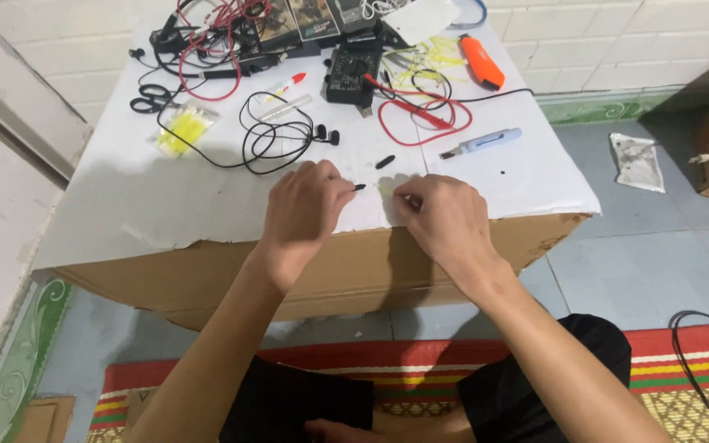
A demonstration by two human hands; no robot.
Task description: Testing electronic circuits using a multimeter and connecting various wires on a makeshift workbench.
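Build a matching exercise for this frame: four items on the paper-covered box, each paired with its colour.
Items:
1. utility knife
2. scissors
3. craft knife
4. bag of small parts

Colours:
A. yellow
B. pale blue
C. orange
D. black

Pairs: 1-C, 2-D, 3-B, 4-A

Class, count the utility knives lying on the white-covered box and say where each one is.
2: an orange utility knife at the far right edge, and a pale blue utility knife nearer, right of the red cable. The clutter could hide others.
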